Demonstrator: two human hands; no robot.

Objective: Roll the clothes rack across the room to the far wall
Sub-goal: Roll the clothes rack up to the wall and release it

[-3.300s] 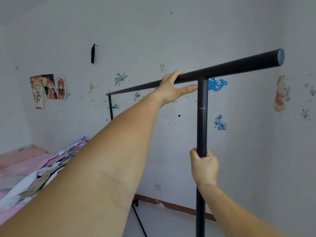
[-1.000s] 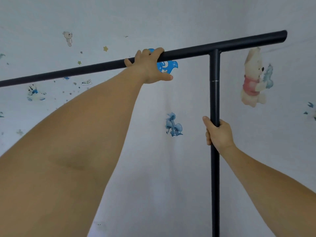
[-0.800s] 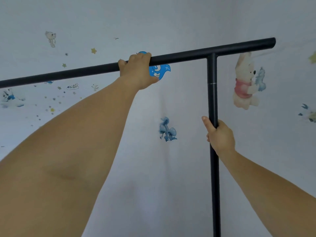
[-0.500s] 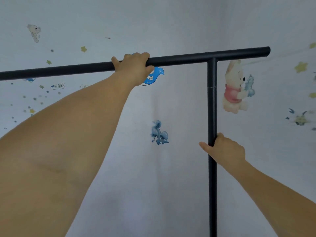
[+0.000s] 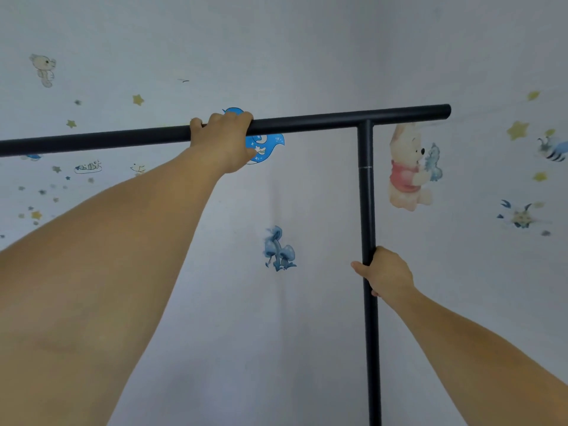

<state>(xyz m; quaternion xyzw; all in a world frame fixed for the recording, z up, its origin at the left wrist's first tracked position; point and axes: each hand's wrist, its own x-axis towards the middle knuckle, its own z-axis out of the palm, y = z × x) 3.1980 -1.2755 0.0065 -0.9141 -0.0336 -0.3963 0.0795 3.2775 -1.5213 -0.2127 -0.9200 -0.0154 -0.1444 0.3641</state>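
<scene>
The black clothes rack [image 5: 322,123] fills the view: a horizontal top bar running from the left edge to a capped end at the upper right, and one upright post [image 5: 366,192] dropping from it. My left hand [image 5: 222,142] is wrapped over the top bar, left of the post. My right hand [image 5: 384,272] grips the post about halfway down. No clothes hang on the bar. The rack's base and wheels are out of view.
A pale wall corner [image 5: 273,195] stands close behind the rack, covered in stickers: a bear [image 5: 408,170], blue mushrooms [image 5: 279,250], a blue whale [image 5: 264,146], stars. The floor is not visible.
The rack and I have come much closer to the corner; the bed and posters have left the view. In the last second my right hand slid lower on the post.
</scene>
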